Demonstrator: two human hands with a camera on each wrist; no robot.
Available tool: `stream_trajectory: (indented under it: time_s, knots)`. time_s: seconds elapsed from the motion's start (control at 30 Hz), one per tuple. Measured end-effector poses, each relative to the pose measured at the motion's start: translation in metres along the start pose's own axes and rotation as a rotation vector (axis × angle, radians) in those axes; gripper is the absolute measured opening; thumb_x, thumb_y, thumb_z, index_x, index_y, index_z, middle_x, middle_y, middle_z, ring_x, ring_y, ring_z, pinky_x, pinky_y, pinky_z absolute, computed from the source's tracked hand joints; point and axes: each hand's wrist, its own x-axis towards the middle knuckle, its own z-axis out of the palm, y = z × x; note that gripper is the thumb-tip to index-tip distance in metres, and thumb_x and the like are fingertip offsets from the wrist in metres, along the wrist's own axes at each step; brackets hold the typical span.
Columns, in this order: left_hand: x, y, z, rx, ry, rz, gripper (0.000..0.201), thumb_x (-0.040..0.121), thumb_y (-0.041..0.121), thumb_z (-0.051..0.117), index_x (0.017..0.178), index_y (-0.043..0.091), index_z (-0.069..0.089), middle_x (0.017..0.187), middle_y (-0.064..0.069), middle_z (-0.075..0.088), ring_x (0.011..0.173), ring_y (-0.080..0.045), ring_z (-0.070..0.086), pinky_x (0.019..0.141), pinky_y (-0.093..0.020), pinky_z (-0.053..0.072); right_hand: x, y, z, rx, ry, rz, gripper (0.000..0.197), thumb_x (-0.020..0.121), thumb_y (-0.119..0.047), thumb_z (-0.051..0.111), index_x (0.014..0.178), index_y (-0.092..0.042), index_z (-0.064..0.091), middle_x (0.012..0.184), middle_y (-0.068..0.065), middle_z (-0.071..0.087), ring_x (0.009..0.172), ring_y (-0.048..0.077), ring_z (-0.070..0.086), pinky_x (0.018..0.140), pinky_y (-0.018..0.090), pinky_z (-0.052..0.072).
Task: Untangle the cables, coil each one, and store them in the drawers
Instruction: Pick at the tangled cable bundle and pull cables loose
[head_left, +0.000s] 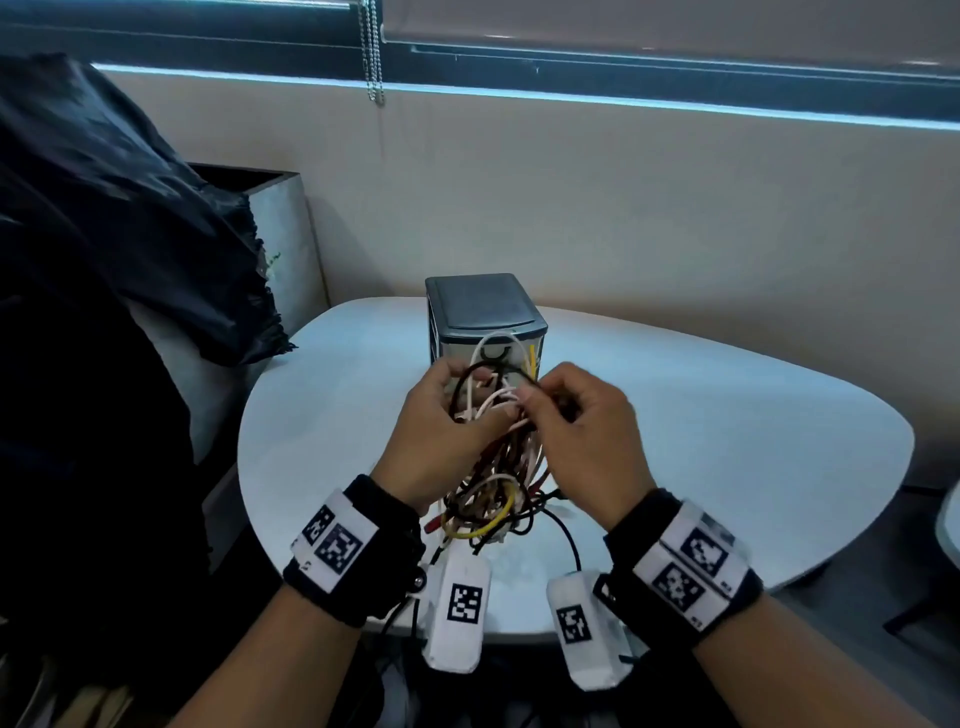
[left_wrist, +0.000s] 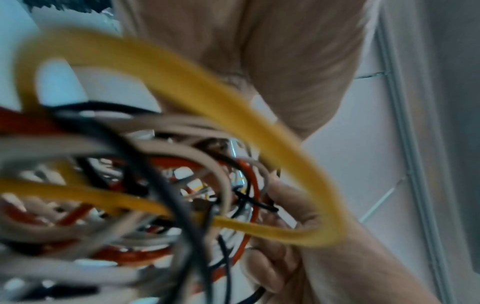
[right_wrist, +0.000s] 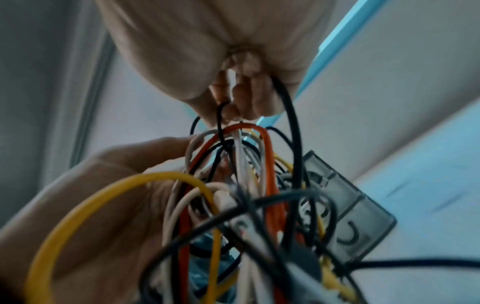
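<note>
A tangle of cables (head_left: 493, 483), white, black, red and yellow, hangs above the white table (head_left: 727, 441) between both hands. My left hand (head_left: 462, 400) grips the upper part of the bundle from the left. My right hand (head_left: 535, 397) pinches a black cable (right_wrist: 291, 115) looping out of the top of the tangle; in the right wrist view its fingers (right_wrist: 246, 100) curl round that strand. A yellow loop (right_wrist: 103, 195) sags at the bottom of the tangle. Just behind the hands stands the small grey drawer unit (head_left: 483, 312), its drawers pushed in.
A black bag (head_left: 104, 234) drapes over a grey bin (head_left: 280, 234) at the left, close to the table. A black strand (head_left: 571, 540) trails toward the table's near edge. A blind chain (head_left: 373, 52) hangs at the window behind.
</note>
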Motion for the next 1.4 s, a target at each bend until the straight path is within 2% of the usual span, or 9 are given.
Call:
stream_trajectory:
  time_s: [0.23, 0.37, 0.43, 0.53, 0.63, 0.8, 1.07, 1.27, 1.4]
  knots:
    - [0.005, -0.007, -0.023, -0.014, 0.048, 0.154, 0.058, 0.068, 0.056, 0.073, 0.117, 0.025, 0.065, 0.109, 0.001, 0.072, 0.092, -0.003, 0.064, 0.074, -0.015, 0.048, 0.025, -0.022, -0.026, 0.179, 0.090, -0.076, 0.030, 0.102, -0.017, 0.049, 0.073, -0.014, 0.047, 0.061, -0.006, 0.043, 0.052, 0.003, 0.035, 0.051, 0.017, 0.033]
    - [0.010, -0.031, -0.027, -0.180, -0.150, -0.208, 0.105, 0.053, 0.091, 0.060, 0.135, 0.025, 0.053, 0.135, -0.003, 0.060, 0.130, -0.019, 0.050, 0.107, -0.048, 0.039, 0.033, -0.047, -0.038, 0.394, -0.082, -0.040, 0.033, 0.104, -0.017, 0.044, 0.072, -0.013, 0.045, 0.063, 0.002, 0.039, 0.048, 0.004, 0.033, 0.047, 0.015, 0.032]
    - [0.007, -0.034, -0.021, -0.358, -0.282, -0.260, 0.098, 0.048, 0.081, 0.076, 0.123, 0.019, 0.063, 0.130, -0.010, 0.063, 0.125, -0.026, 0.056, 0.108, -0.050, 0.042, 0.035, -0.057, -0.037, 0.503, -0.138, -0.024, 0.033, 0.105, -0.016, 0.042, 0.072, -0.014, 0.045, 0.061, 0.002, 0.038, 0.045, 0.004, 0.031, 0.045, 0.014, 0.031]
    - [0.001, -0.035, -0.005, -0.677, -0.381, -0.374, 0.073, 0.025, 0.044, 0.101, 0.082, 0.004, 0.078, 0.079, -0.017, 0.074, 0.072, -0.025, 0.073, 0.062, -0.034, 0.060, 0.037, -0.062, -0.032, 0.631, -0.171, 0.037, 0.033, 0.105, -0.017, 0.042, 0.073, -0.013, 0.047, 0.059, 0.002, 0.039, 0.045, 0.007, 0.032, 0.043, 0.016, 0.031]
    - [-0.006, -0.037, 0.002, -0.897, -0.528, -0.382, 0.058, 0.076, 0.027, 0.084, 0.109, -0.016, 0.065, 0.104, -0.036, 0.067, 0.099, -0.040, 0.069, 0.087, -0.044, 0.055, 0.044, -0.049, -0.031, 0.439, -0.107, 0.037, 0.028, 0.102, -0.018, 0.049, 0.078, -0.008, 0.059, 0.063, 0.004, 0.052, 0.050, 0.007, 0.043, 0.050, 0.016, 0.038]
    - [-0.005, -0.036, -0.010, -0.464, -0.288, -0.338, 0.016, 0.059, 0.024, 0.087, 0.068, 0.013, 0.079, 0.064, -0.005, 0.071, 0.053, -0.011, 0.068, 0.048, -0.019, 0.052, 0.056, -0.018, -0.050, -0.136, -0.104, -0.058, 0.016, 0.091, -0.031, 0.067, 0.083, -0.019, 0.073, 0.090, -0.003, 0.066, 0.076, 0.010, 0.057, 0.069, 0.019, 0.040]
    - [0.010, -0.068, -0.036, -0.093, -0.036, -0.455, 0.020, 0.076, 0.031, 0.077, 0.086, 0.015, 0.070, 0.078, -0.004, 0.072, 0.061, -0.016, 0.065, 0.063, -0.028, 0.053, 0.064, -0.013, -0.087, -0.535, 0.101, -0.227, 0.011, 0.092, -0.026, 0.063, 0.092, -0.021, 0.072, 0.087, -0.003, 0.068, 0.072, 0.018, 0.057, 0.072, 0.027, 0.040]
    - [0.006, -0.059, -0.028, -0.106, -0.128, -0.487, 0.015, 0.083, 0.034, 0.070, 0.088, 0.019, 0.070, 0.078, -0.001, 0.069, 0.061, -0.014, 0.062, 0.063, -0.025, 0.050, 0.053, -0.029, -0.071, 0.330, -0.157, 0.611, 0.060, 0.090, -0.070, 0.044, 0.098, -0.012, 0.056, 0.075, 0.017, 0.072, 0.054, 0.024, 0.065, 0.051, 0.029, 0.047]
    - [0.005, -0.060, -0.031, -0.025, -0.122, -0.505, 0.018, 0.079, 0.035, 0.074, 0.086, 0.018, 0.070, 0.077, -0.002, 0.067, 0.059, -0.015, 0.062, 0.059, -0.025, 0.052, 0.060, -0.023, -0.073, 0.341, -0.156, 0.410, 0.042, 0.094, -0.055, 0.053, 0.092, -0.013, 0.054, 0.114, 0.016, 0.070, 0.108, 0.027, 0.067, 0.083, 0.047, 0.059]
